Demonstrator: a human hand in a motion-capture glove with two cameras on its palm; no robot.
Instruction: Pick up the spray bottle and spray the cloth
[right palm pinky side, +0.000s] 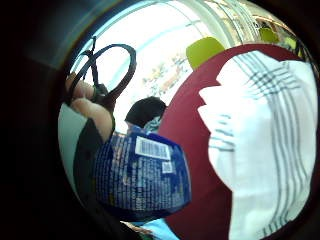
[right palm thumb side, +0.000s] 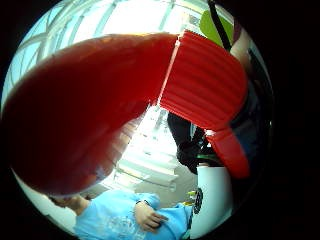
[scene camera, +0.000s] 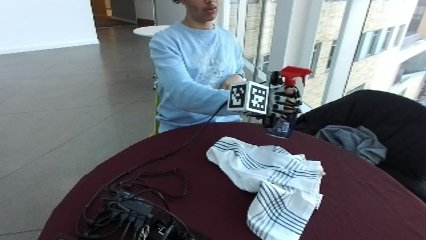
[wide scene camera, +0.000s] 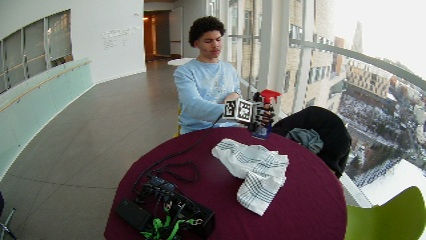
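Observation:
A spray bottle (scene camera: 282, 126) with a red trigger head (scene camera: 295, 74) and a blue label is held upright above the far edge of the round maroon table (scene camera: 186, 175). My gloved right hand (scene camera: 285, 102) grips its neck, fingers curled round it. The white cloth (scene camera: 269, 175) with dark stripes lies crumpled on the middle of the table, below and in front of the bottle. In the little finger side palm view the blue label (right palm pinky side: 142, 175) is close, with the cloth (right palm pinky side: 265, 145) beyond it. The red head (right palm thumb side: 100, 100) fills the thumb side palm view.
A bundle of black cables and boxes (scene camera: 133, 212) sits on the table's near left part. A black chair (scene camera: 373, 112) with a grey garment (scene camera: 353, 140) stands behind the table on the right. A green chair (wide scene camera: 393, 215) is further off.

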